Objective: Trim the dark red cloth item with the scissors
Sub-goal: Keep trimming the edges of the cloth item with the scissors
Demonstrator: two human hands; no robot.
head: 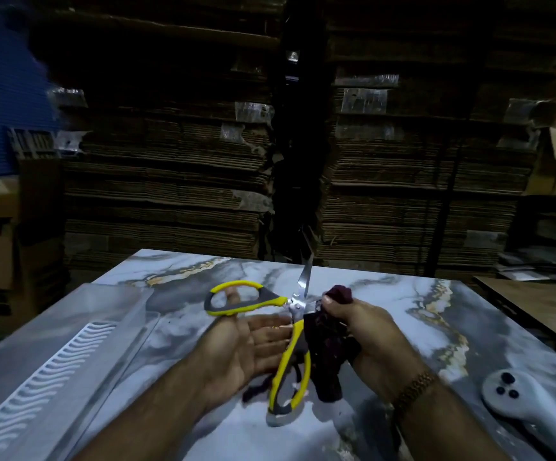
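Yellow-and-grey scissors stand wide open above the marble-patterned table, one blade pointing up. My left hand holds them palm up, thumb through the upper handle loop and fingers reaching to the lower handle. My right hand grips the dark red cloth item just right of the scissors' pivot. The cloth hangs down from that fist towards the table, next to the lower handle. A small dark red scrap lies under my left hand.
A white handheld device lies on the table at the right. A clear ribbed plastic sheet covers the left part. Tall stacks of flattened cardboard rise behind the table. A wooden surface adjoins on the right.
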